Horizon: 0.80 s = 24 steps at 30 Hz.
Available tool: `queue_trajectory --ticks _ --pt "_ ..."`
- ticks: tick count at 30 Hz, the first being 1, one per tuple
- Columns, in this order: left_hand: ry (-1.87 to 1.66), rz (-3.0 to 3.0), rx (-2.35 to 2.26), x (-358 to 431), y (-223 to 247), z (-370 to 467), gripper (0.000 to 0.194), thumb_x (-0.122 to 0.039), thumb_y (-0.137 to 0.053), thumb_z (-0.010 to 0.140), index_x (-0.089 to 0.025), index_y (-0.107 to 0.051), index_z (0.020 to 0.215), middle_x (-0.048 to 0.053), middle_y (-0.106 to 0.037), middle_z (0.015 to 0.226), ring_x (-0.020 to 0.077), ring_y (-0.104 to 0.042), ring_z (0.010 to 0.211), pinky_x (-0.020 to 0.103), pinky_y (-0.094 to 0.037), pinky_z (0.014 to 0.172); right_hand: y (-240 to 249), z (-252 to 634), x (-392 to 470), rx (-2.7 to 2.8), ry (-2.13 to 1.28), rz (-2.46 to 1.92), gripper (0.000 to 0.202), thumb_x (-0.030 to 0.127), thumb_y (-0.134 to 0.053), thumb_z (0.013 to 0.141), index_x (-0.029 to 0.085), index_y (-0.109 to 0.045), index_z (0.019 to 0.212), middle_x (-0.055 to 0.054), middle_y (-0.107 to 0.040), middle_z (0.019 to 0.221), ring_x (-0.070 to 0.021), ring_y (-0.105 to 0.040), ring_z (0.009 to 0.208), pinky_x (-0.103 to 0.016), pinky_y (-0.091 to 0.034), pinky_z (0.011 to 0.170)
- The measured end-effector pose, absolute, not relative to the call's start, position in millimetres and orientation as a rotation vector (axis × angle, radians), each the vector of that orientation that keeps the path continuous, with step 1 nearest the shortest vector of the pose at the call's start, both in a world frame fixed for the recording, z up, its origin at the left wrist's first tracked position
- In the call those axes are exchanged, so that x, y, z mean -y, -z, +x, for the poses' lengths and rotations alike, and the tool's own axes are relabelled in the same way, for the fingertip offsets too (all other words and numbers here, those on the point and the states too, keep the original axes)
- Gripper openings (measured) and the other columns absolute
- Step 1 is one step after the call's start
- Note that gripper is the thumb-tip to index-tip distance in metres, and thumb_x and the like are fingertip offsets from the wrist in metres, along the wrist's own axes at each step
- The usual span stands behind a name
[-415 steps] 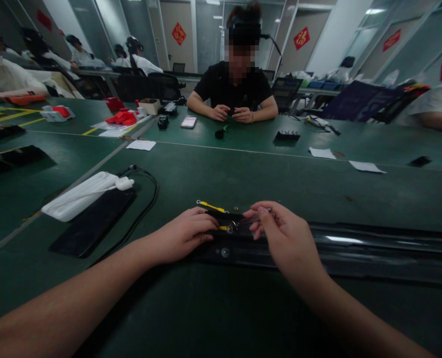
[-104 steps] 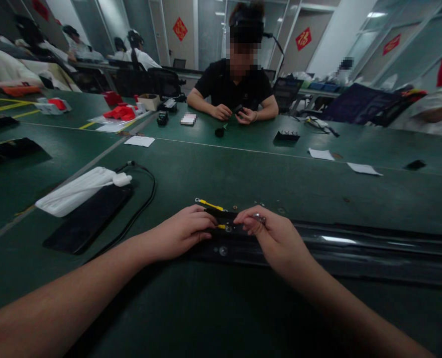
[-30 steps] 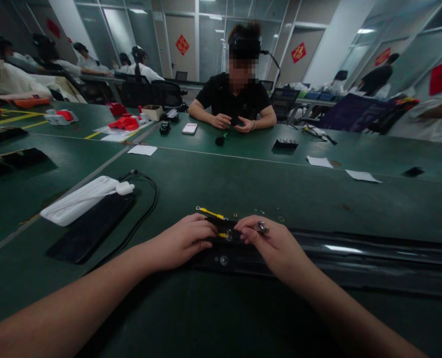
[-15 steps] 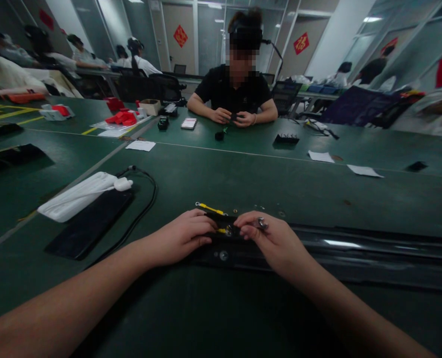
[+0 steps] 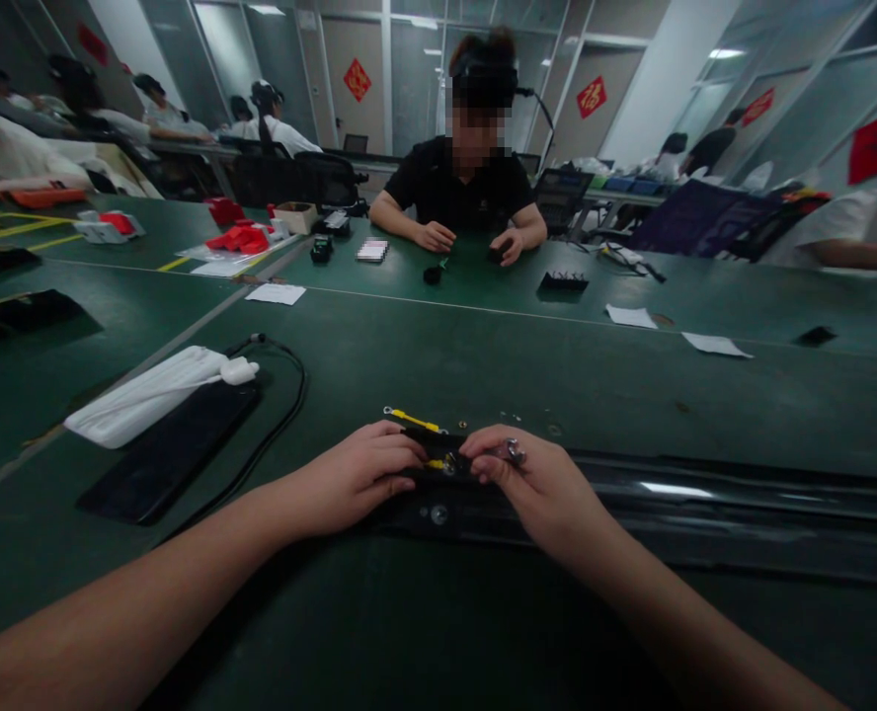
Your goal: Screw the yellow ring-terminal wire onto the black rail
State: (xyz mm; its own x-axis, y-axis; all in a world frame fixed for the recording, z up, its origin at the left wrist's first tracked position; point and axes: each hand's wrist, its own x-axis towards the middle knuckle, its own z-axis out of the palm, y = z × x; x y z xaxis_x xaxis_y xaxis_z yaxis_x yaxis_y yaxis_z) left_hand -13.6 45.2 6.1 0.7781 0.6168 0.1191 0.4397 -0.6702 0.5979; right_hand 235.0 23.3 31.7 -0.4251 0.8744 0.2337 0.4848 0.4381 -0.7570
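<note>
A long, glossy black rail (image 5: 676,489) lies across the table, its left end under my hands. My left hand (image 5: 368,472) is closed round that end, fingers over the top and thumb at the near side. Beside its fingertips a short yellow wire (image 5: 434,463) meets a bolt (image 5: 450,462) on the rail. Pinched close to the bolt, my right hand (image 5: 523,469) also holds a metal wrench (image 5: 514,451), whose jaw pokes out between the fingers; the rest of it is hidden. Behind the rail lies another yellow wire (image 5: 415,420) with a ring terminal.
A small nut (image 5: 463,425) and metal bits lie behind the rail. Left stand a white power bank-like block (image 5: 146,395), a dark phone-like slab (image 5: 172,454) and a black cable (image 5: 301,385). Across the green table (image 5: 379,346) a co-worker (image 5: 457,193) sits, handling a small black part.
My hands hold almost the same pose at the bolt. The view has shifted slightly. Across the table, the co-worker's hands have moved apart, the black part staying in one of them.
</note>
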Motion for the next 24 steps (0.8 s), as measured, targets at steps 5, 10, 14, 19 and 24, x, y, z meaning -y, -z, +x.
queue_trajectory --ticks 5,10,14,19,24 --pt "-0.436 2.392 -0.785 -44.2 -8.0 -13.3 0.015 -0.014 -0.053 0.094 -0.021 -0.061 0.104 0.004 -0.061 0.114 0.0221 -0.047 0.116 0.041 -0.037 0.104 -30.4 235.4 -23.4 2.068 -0.809 -1.111 0.012 0.018 -0.052 0.092 0.023 -0.062 0.09 -0.002 -0.068 0.093 -0.0178 -0.064 0.087 -0.031 -0.047 0.08" --pt "-0.434 2.389 -0.8 -42.7 -8.7 -13.6 0.016 -0.016 -0.052 0.095 -0.021 -0.061 0.107 0.005 -0.06 0.118 0.0224 -0.046 0.117 0.042 -0.036 0.106 -29.2 235.3 -23.6 2.06 -0.824 -1.094 0.013 0.017 -0.052 0.092 0.023 -0.062 0.09 -0.001 -0.068 0.094 -0.0175 -0.064 0.089 -0.031 -0.046 0.081" --pt "-0.424 2.382 -0.794 -42.9 -8.7 -13.3 0.017 -0.015 -0.051 0.095 -0.021 -0.06 0.108 0.005 -0.059 0.118 0.0221 -0.047 0.117 0.042 -0.036 0.106 -28.0 235.3 -23.8 2.053 -0.819 -1.09 0.012 0.016 -0.053 0.092 0.023 -0.062 0.09 -0.001 -0.068 0.092 -0.0175 -0.064 0.088 -0.031 -0.046 0.08" --pt "-0.429 2.387 -0.798 -43.6 -7.1 -13.8 0.017 -0.016 -0.051 0.095 -0.022 -0.06 0.109 0.004 -0.059 0.117 0.0216 -0.046 0.117 0.041 -0.036 0.106 -27.8 234.4 -24.6 2.041 -0.821 -1.072 0.01 0.016 -0.056 0.09 0.022 -0.063 0.088 -0.001 -0.068 0.091 -0.0171 -0.063 0.087 -0.03 -0.046 0.08" --pt "-0.424 2.384 -0.788 -44.4 -4.8 -14.9 0.017 -0.015 -0.051 0.095 -0.023 -0.061 0.107 0.003 -0.06 0.117 0.0216 -0.046 0.118 0.041 -0.036 0.106 -27.1 234.9 -24.7 2.03 -0.826 -1.043 0.01 0.016 -0.057 0.09 0.023 -0.063 0.087 -0.001 -0.068 0.091 -0.0169 -0.064 0.087 -0.03 -0.046 0.081"
